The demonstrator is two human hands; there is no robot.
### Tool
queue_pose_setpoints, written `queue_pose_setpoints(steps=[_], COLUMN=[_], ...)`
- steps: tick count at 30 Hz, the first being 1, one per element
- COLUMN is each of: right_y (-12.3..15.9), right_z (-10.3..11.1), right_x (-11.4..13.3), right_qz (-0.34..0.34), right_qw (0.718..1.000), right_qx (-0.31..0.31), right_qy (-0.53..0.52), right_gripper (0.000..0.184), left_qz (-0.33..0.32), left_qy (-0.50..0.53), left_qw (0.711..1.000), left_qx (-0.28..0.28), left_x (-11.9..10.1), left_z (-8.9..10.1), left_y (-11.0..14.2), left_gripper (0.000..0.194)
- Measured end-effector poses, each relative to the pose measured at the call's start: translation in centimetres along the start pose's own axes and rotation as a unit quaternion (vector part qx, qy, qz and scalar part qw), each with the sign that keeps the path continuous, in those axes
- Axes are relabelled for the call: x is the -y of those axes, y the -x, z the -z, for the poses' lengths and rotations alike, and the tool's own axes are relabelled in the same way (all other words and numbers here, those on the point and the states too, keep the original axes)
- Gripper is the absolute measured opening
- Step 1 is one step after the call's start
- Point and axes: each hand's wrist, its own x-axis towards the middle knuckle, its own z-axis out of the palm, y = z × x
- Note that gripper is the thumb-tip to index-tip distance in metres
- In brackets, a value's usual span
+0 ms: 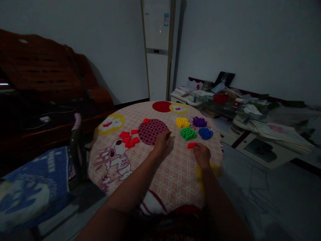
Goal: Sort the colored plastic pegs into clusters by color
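Observation:
My right hand (202, 154) is low over the right side of the table, its fingertips closed on a small group of red plastic pieces (191, 145). My left hand (162, 141) is at the right edge of a dark red spotted circle (150, 132), fingers loosely bent and slightly apart, with nothing visible in them. Knobbly clusters lie beyond my right hand: green (188, 133), yellow (183, 122), purple (199, 121) and blue (205, 133). More red pieces (130, 142) are scattered left of the circle, and another red piece (145, 121) touches its far edge.
A patterned cloth covers the round table (173, 177). At left stand a chair with a blue cover (32, 187) and a wooden bench (45, 70). A cluttered low cabinet (225, 135) is at right; a tall white unit (157, 73) stands behind.

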Motion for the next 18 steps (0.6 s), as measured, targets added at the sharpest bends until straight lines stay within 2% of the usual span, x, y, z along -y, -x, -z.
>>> queue_pose_setpoints(steps=[3, 7, 10, 13, 16, 18], right_y=[-0.2, -0.2, -0.1, 0.0, 0.0, 0.0], right_z=[0.0, -0.1, -0.3, -0.5, -0.6, -0.6], right_x=[0.3, 0.1, -0.3, -0.6, -0.7, -0.7], right_qz=[-0.014, -0.027, -0.025, -0.024, -0.026, -0.028], right_qw=[1.000, 1.000, 0.999, 0.998, 0.997, 0.996], right_qx=[0.021, 0.016, 0.008, 0.003, -0.005, -0.015], right_qy=[0.015, 0.005, -0.022, -0.056, -0.075, -0.084], right_gripper=[0.031, 0.030, 0.032, 0.036, 0.039, 0.039], left_qz=[0.012, 0.008, -0.011, -0.007, 0.015, 0.041], left_qy=[-0.052, -0.071, -0.084, -0.118, -0.130, -0.107], left_qw=[0.998, 0.996, 0.996, 0.990, 0.988, 0.991], left_qx=[-0.043, -0.052, 0.001, 0.074, 0.085, 0.070], left_x=[1.6, 2.7, 2.7, 2.1, 0.9, -0.3], left_z=[1.0, 0.4, 0.1, 0.4, 0.9, 1.1], left_y=[-0.7, -1.3, -1.8, -2.2, -1.8, -1.2], left_gripper=[0.032, 0.050, 0.049, 0.030, 0.019, 0.026])
